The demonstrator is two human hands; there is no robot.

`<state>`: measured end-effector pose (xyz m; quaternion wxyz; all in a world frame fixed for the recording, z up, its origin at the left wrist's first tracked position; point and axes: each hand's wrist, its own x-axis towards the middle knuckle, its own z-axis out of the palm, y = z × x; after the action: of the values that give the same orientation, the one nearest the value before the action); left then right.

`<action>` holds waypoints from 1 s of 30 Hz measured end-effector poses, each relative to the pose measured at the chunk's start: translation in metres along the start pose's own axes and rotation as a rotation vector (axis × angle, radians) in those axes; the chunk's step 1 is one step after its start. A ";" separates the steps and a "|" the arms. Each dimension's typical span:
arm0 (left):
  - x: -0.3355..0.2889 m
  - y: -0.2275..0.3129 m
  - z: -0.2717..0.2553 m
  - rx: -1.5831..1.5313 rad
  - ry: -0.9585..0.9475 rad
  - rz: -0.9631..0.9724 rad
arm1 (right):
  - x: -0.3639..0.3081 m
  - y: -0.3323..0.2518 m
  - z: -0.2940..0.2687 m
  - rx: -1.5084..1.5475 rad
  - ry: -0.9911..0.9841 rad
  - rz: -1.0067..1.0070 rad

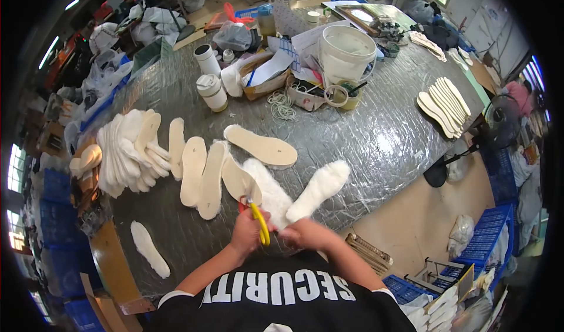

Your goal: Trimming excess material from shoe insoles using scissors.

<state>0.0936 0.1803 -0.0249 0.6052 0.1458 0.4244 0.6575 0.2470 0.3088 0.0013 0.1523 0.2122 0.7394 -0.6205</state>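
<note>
My left hand point(248, 231) is closed around a pair of scissors point(258, 221) with yellow and red handles. My right hand point(310, 236) is beside it, its fingers closed at the near end of a fluffy white insole point(268, 189). Another fluffy insole point(322, 186) slants away to the right, its narrow end by my right knuckles. Left of the scissors, a beige-backed insole point(237, 179) lies partly under the blades. Several more insoles, beige side up point(192, 170), lie in a loose row, one point(261, 146) set crosswise behind them.
A thick pile of fluffy insoles point(126, 153) sits at left; a single one point(150, 250) lies nearer me. Thin cream insoles point(445, 107) are stacked at right. A white bucket point(348, 53), a tumbler point(211, 92), a tape roll point(336, 96) and string point(282, 106) stand farther back.
</note>
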 end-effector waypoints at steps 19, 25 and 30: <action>-0.137 0.035 -0.088 0.563 0.328 0.008 | 0.014 0.089 -0.058 1.001 0.868 -0.332; -0.136 0.024 -0.081 0.816 0.010 0.080 | 0.024 0.047 -0.013 0.899 0.884 -0.478; -0.129 0.044 -0.058 1.194 0.061 0.366 | 0.036 0.032 -0.003 0.761 0.776 -0.394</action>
<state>0.0519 0.0438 0.0138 0.2845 0.5104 0.7038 0.4040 0.2322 0.3210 -0.0431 -0.3357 0.3223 0.4914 -0.7362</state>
